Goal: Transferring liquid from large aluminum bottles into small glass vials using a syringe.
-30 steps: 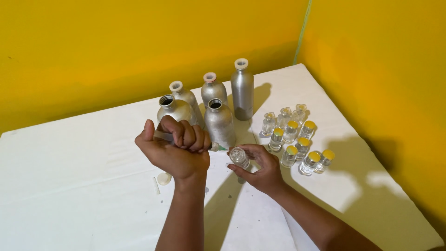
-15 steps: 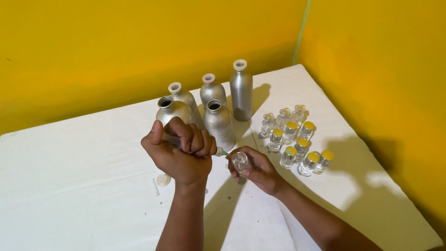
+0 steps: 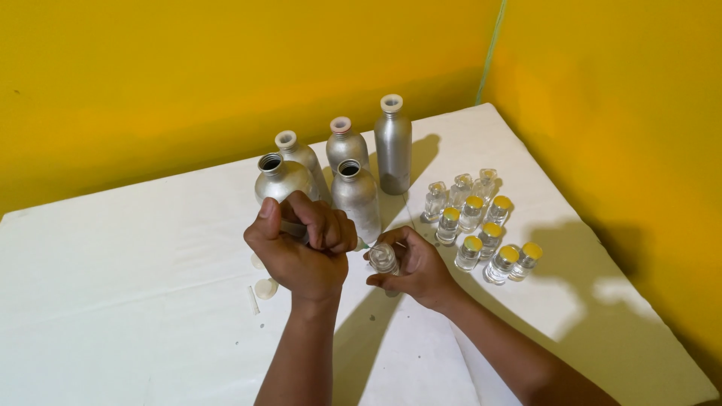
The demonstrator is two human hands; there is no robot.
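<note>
Left hand (image 3: pixel 304 252) clenched in a fist around a thin object, probably a syringe, mostly hidden by the fingers, tip aimed right. Right hand (image 3: pixel 417 267) closed around a small clear glass vial (image 3: pixel 383 258), just beside the left fist, mouth turned toward it. Best done with the vial kept steady and tilted to meet the tip, pressing slowly to avoid spills. Five silver metal bottles (image 3: pixel 355 197) just beyond the hands; yellow-capped small vials (image 3: pixel 481 229) right of the right hand on the white table (image 3: pixel 113 316).

Five metal bottles (image 3: pixel 393 144), ten glass vials (image 3: pixel 472 213)
</note>
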